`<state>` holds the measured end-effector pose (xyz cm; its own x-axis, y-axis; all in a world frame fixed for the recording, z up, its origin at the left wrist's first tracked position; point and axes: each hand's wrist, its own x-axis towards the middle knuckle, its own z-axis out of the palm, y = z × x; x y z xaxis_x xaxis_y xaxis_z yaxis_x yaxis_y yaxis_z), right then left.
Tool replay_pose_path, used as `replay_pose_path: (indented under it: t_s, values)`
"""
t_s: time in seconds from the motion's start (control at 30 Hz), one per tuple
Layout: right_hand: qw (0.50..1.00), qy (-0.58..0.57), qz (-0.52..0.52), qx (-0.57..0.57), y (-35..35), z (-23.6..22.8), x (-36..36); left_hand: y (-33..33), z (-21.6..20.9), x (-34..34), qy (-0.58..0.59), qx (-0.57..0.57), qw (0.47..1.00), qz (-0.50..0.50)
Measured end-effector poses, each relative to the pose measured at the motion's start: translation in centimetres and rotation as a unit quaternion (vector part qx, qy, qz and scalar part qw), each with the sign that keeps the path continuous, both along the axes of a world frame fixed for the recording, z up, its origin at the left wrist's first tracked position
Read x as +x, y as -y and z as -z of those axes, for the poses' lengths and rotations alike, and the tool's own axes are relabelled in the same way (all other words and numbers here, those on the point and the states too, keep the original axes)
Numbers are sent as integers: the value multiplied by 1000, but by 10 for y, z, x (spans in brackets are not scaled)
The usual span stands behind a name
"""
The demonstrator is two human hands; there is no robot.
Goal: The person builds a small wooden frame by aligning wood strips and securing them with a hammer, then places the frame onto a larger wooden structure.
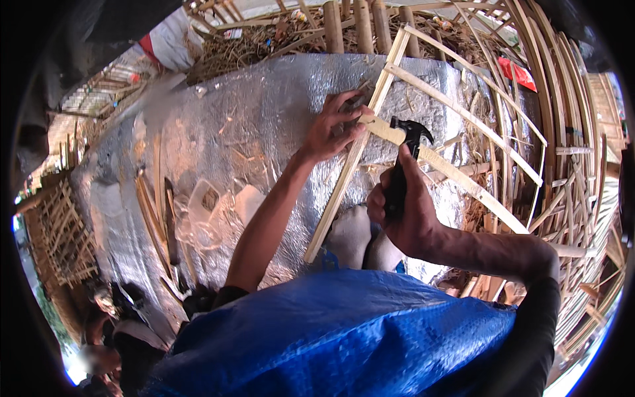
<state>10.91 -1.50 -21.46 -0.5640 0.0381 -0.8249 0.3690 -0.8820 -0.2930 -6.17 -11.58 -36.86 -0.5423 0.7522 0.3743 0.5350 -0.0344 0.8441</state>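
A slatted frame of pale wooden strips [343, 184] stretches from near my feet to the far right. My left hand [331, 128] is closed at a joint of it, thumb and fingertips around the end of a crosspiece [456, 173]. Whether a nail sits between those fingertips is too small to tell. In my right hand [411, 210] is a black claw hammer [415, 134], gripped by its handle. The hammer's head hangs over the crosspiece, a short way right of my left fingertips.
Silvery foil sheeting [264, 99] covers the work surface. A clear plastic container [202, 208] and loose wood strips [153, 215] lie to the left. Bundled bamboo poles [569, 99] line the right. Blue tarp [331, 324] covers my lap; another person [126, 331] is at lower left.
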Motion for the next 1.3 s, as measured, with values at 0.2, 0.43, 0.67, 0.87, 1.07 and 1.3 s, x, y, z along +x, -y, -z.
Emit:
replay_pose_path:
  t_s: [0.2,0.43,0.67,0.87,1.07,1.3]
  values:
    - [995,-9,-64,70,8,14,7,-4,1,8,-8,13,1000,-25]
    - [991,-76,107,-15,36,19,15,-9,12,10,19,80,996,-45]
    - [988,-98,109,-49,51,23,-8,-10,12,10,-6,82,996,-47]
    - [985,-91,146,-16,55,31,-9,-9,10,10,7,81,996,-42]
    - [986,-96,136,-14,46,35,-11,-6,10,8,14,65,997,-42]
    - [987,-110,-27,112,35,31,1,-4,5,5,20,51,998,-26]
